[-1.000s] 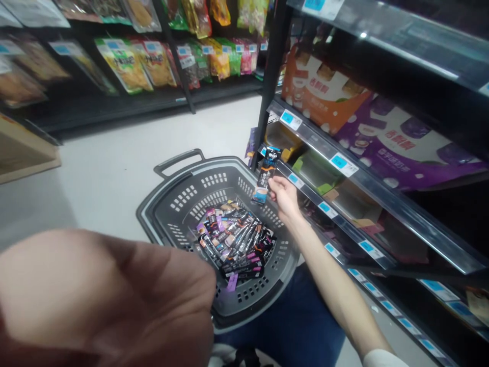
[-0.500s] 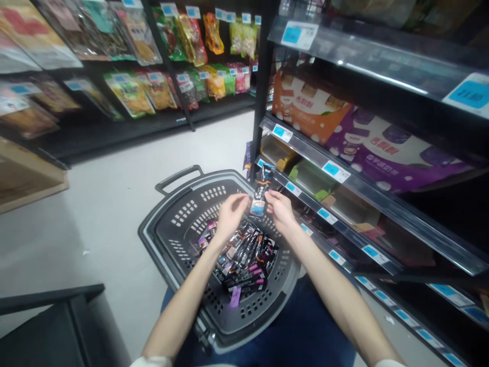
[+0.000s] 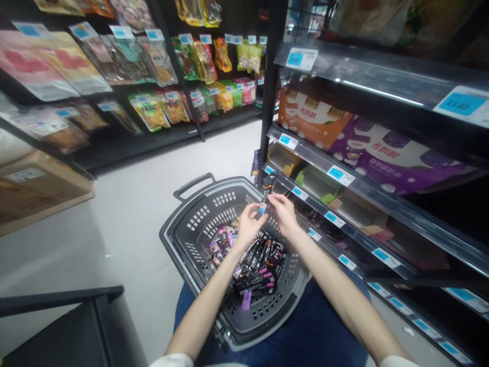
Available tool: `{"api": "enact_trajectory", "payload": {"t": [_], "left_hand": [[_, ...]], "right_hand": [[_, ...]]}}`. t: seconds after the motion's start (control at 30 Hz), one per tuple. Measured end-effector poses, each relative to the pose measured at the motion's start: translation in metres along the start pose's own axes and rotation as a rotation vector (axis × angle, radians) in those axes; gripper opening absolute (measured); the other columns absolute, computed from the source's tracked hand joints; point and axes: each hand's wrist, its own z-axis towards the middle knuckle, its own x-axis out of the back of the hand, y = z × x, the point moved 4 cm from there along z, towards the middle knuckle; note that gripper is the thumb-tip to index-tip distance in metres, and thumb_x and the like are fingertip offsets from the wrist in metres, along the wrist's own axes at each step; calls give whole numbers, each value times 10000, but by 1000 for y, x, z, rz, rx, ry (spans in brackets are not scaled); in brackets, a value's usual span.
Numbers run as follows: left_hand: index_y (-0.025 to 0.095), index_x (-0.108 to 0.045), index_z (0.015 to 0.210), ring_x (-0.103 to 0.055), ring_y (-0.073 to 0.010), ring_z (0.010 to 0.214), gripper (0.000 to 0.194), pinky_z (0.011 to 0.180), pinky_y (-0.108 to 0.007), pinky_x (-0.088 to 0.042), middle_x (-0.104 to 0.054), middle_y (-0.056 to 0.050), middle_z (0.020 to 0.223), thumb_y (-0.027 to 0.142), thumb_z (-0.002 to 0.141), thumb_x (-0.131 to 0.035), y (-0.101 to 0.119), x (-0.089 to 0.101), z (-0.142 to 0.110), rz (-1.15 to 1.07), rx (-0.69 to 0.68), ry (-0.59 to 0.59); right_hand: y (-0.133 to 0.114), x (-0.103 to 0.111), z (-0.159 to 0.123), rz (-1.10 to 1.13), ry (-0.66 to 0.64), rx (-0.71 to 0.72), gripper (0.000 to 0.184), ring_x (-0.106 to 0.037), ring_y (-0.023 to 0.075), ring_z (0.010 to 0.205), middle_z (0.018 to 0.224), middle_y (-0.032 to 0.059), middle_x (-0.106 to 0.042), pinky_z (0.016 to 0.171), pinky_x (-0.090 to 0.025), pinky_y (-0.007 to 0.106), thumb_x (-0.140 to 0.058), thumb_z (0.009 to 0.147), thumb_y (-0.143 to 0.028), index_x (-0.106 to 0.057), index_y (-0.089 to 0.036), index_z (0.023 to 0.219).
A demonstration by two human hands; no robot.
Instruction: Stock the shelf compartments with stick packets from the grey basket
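Observation:
Both hands are closed on one narrow black sachet [image 3: 268, 187] with a blue top and a blue-white lower end. My left hand [image 3: 250, 223] pinches its lower end, while my right hand [image 3: 283, 210] grips its right side near the middle. The sachet is held tilted, above the far right part of a grey plastic shopping basket [image 3: 194, 250]. Inside the basket lies a heap of black stick sachets [image 3: 260, 262] with purple, pink and orange marks. My left forearm hides part of that heap.
On the right stands a black shelf rack with an orange carton [image 3: 311, 120], a purple carton [image 3: 397, 158] and a green-edged tray [image 3: 319, 183]. Bagged snacks [image 3: 148, 112] hang at the back left. A cardboard box [image 3: 46, 191] and a black frame [image 3: 64, 300] are at left.
My left hand has come from close to the camera to the sachet and now pinches its lower end. The sachet has turned edge-on. The view has shifted slightly.

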Motion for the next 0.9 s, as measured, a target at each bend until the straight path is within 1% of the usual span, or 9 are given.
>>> {"api": "enact_trajectory", "payload": {"t": [0.03,0.1,0.2,0.3,0.43,0.57,0.7,0.8,0.9], "left_hand": [[167,-635,1089,-729,-246,1040,474,869,-356,-596,-714,-133,1191,356,710,-848,0,1,1,-52,41,-20],[149,-666,1061,-754,-252,947,453,825,-369,-609,-747,-128,1093,448,752,-810,0,2,1,-135,134,-73],[128,-718,986,-763,-265,880,471,817,-391,-616,-774,-122,992,531,754,-795,3,2,1,-158,201,-140],[123,-761,969,-760,-278,873,502,803,-409,-622,-783,-125,991,572,747,-793,5,0,-1,-118,192,-184],[113,-788,962,-760,-277,854,527,780,-412,-629,-785,-124,969,593,746,-789,4,-1,-2,-79,184,-189],[113,-798,951,-759,-267,837,530,759,-394,-633,-787,-113,948,599,740,-792,2,1,-1,-70,185,-178],[111,-792,964,-757,-265,825,538,722,-377,-623,-783,-117,953,604,751,-779,1,2,0,-50,163,-177],[114,-766,1039,-754,-247,785,577,680,-354,-614,-777,-118,980,605,735,-792,0,3,2,-49,137,-114],[133,-720,1123,-744,-212,729,595,650,-316,-597,-774,-97,934,565,725,-813,0,9,5,-48,103,49]], "right_hand": [[0,-2,-1,23,-13,-10,249,-623,88,731,847,4,-725,638,-475,189,-850,645,-281,-734,-155,825],[0,-3,-3,90,-15,-47,259,-628,89,700,822,7,-730,660,-496,202,-857,632,-228,-701,-155,825],[-2,0,-6,172,38,-56,362,-594,90,598,781,-11,-731,590,-498,220,-867,571,-132,-609,-180,821],[-3,6,-7,192,94,-47,406,-600,94,595,787,-6,-740,564,-493,215,-863,540,-96,-572,-184,808],[-2,12,-6,171,148,-53,355,-617,86,611,786,14,-748,570,-467,192,-832,543,-71,-591,-163,787],[-3,11,-5,156,126,-43,367,-600,80,594,787,23,-754,556,-441,184,-847,522,-82,-592,-163,774],[-4,8,-4,154,103,-42,331,-580,72,578,788,16,-749,538,-429,181,-825,557,-88,-595,-165,782],[-3,7,-2,175,112,-56,333,-564,70,569,808,6,-740,532,-435,190,-812,577,-82,-599,-172,817],[1,7,-1,227,152,-80,363,-582,80,595,804,-23,-712,566,-472,204,-771,603,-59,-593,-188,893]]}}
